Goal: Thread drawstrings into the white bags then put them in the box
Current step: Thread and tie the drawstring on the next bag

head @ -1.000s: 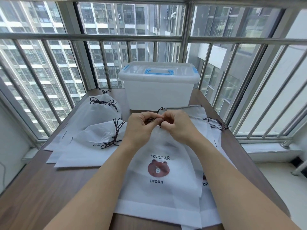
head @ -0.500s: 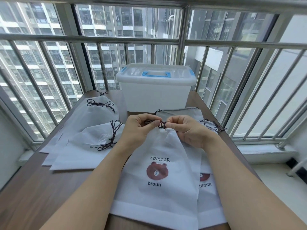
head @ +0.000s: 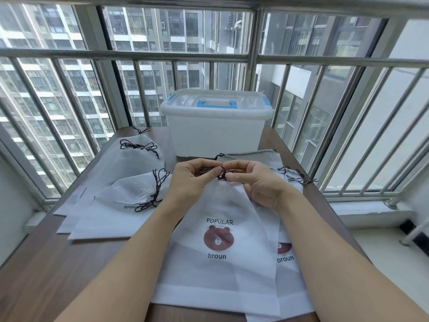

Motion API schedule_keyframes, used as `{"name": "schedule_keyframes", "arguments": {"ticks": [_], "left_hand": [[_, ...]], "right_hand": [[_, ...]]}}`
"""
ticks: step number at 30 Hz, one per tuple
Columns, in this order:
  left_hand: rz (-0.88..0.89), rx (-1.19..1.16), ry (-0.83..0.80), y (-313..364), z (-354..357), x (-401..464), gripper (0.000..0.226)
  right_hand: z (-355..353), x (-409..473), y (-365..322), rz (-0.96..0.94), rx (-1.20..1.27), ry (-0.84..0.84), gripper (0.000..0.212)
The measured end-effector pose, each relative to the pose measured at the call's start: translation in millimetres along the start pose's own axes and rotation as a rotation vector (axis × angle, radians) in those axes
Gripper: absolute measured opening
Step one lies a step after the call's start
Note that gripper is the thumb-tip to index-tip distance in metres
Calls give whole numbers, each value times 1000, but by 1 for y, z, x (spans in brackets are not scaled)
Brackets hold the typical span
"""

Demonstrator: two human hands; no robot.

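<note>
At the gathered mouth of the front white bag [head: 220, 252], left hand [head: 193, 180] and right hand [head: 254, 182] meet, each pinching the dark drawstring [head: 221, 174] between thumb and forefinger; remaining fingers curled (how far the cord runs inside the hem cannot be told). Front bag lies flat on the wooden bench [head: 58, 275], printed side up, showing a brown bear face with "POPULAR" above and "broun" below. Beneath it and to the right, a second printed bag [head: 290, 287] partly covered; beyond the right hand, further bags [head: 262, 158] with loose cord ends. Left of the hands, a stack of corded bags [head: 120, 205], mouths cinched. Behind the hands, at the far bench edge, a translucent lidded box [head: 216, 133] with blue handle, closed, against the metal railing [head: 139, 56]
</note>
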State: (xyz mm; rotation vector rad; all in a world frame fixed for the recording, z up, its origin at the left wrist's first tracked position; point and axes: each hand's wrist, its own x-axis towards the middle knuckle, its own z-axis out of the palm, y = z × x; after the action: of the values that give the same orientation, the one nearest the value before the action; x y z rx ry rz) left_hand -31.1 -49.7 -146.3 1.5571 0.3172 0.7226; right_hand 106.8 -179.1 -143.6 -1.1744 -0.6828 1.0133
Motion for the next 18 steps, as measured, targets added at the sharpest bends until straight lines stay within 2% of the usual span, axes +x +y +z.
{"name": "schedule_keyframes", "arguments": {"ticks": [3,6,10,18], "left_hand": [[4,8,4,0,0,1,11],[-16,22,17,-1,-2,1,10],[-21,45,-19,-3,-3,1,13],[-1,59,-31,-2,-2,0,12]], "right_hand": [[1,-1,-2,-65,-43,59,33],[-1,-2,-4,-81,-85,94,23],[-2,-3,-6,-69,38,48,20],[5,2,-1,-86,32,130,16]]}}
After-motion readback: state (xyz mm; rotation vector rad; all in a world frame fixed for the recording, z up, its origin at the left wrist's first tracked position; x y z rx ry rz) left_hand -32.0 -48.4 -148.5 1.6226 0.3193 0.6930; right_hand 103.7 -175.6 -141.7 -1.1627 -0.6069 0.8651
